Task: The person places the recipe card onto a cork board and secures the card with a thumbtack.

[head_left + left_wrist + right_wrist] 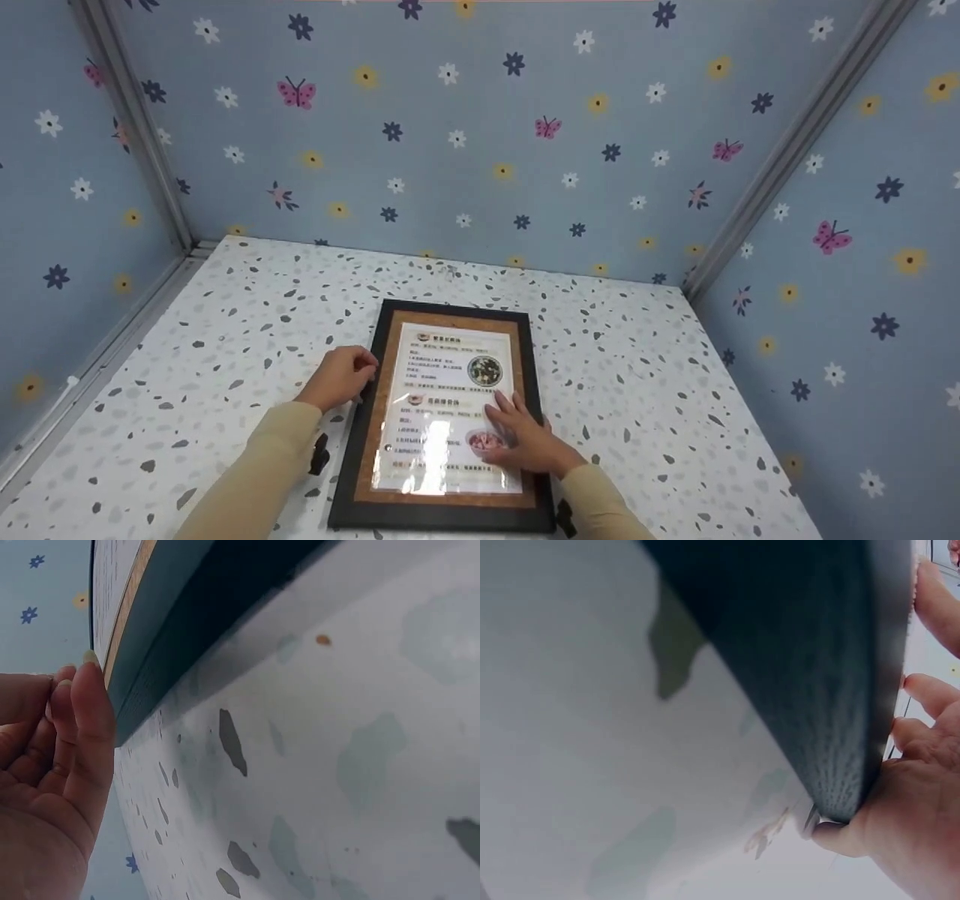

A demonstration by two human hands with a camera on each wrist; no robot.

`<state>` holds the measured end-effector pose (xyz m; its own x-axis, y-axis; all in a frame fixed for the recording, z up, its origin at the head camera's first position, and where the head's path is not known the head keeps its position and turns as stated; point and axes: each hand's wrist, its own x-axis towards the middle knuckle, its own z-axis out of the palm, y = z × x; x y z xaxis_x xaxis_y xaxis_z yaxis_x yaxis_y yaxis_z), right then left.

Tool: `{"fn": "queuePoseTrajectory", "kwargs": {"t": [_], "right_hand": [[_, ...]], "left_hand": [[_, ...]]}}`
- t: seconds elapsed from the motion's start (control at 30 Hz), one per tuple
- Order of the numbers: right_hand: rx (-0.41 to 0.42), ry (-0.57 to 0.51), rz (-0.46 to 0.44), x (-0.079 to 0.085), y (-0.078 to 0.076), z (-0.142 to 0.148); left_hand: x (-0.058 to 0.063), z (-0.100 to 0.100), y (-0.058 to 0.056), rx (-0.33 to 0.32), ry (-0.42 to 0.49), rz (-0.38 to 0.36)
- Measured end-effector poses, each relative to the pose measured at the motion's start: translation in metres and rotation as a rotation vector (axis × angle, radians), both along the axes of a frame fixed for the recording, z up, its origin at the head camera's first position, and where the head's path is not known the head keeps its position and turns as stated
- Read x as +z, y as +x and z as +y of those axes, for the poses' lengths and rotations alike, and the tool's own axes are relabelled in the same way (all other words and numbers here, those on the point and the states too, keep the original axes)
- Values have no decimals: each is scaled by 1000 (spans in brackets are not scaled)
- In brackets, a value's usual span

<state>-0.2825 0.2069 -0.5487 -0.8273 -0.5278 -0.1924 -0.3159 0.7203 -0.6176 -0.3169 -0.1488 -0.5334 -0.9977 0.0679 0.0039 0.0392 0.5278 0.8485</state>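
A black picture frame (442, 516) with a brown inner board lies flat on the speckled tabletop. At its middle is a glossy recipe sheet (431, 367) with printed text and two food photos. The left hand (341, 379) is beside the frame's left edge. In the left wrist view, its fingers bend loosely near the frame's dark side (169, 645), holding nothing visible. Across the sheet's lower right and the right border rests the right hand (534, 442), fingers spread. In the right wrist view, one digit of that hand (922, 795) reaches past the frame's side (795, 652).
A white tabletop (645, 420) with grey flecks surrounds the frame. Blue panels (480, 97) printed with flowers and butterflies stand at the back and both sides, joined by metal posts (795, 142). Small black objects (319, 455) show under each wrist.
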Motion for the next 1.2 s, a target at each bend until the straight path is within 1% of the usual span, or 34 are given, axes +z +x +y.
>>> {"fn": "queuePoseTrajectory", "kwargs": {"t": [0.2,0.33,0.47,0.57,0.67,0.73,0.87,1.03,1.13,1.2], "right_hand": [[21,-1,13,1,-1,-1],[22,7,21,1,-1,2],[-1,13,8,1,-2,4],[0,0,9,0,-1,4],[3,-17,9,-1,-1,3],[-1,-22,6,-1,-1,2],[-16,-13,-2,-3,0,2],[-24,-3,-4,-3,0,1],[-24,-1,-6,-3,-1,1],[-15,-13,-6,-2,-2,0]], "left_hand": [[1,8,-11,6,38,-52],[0,15,-23,-9,77,-53],[-2,20,-34,16,138,-64],[-3,23,-41,40,172,-78],[-5,25,-48,51,152,-75],[-6,26,-53,55,122,-75],[-11,29,-63,68,48,-60],[-15,32,-74,104,-64,-12],[-15,33,-80,107,-87,-19],[-15,33,-83,102,-86,-37]]}}
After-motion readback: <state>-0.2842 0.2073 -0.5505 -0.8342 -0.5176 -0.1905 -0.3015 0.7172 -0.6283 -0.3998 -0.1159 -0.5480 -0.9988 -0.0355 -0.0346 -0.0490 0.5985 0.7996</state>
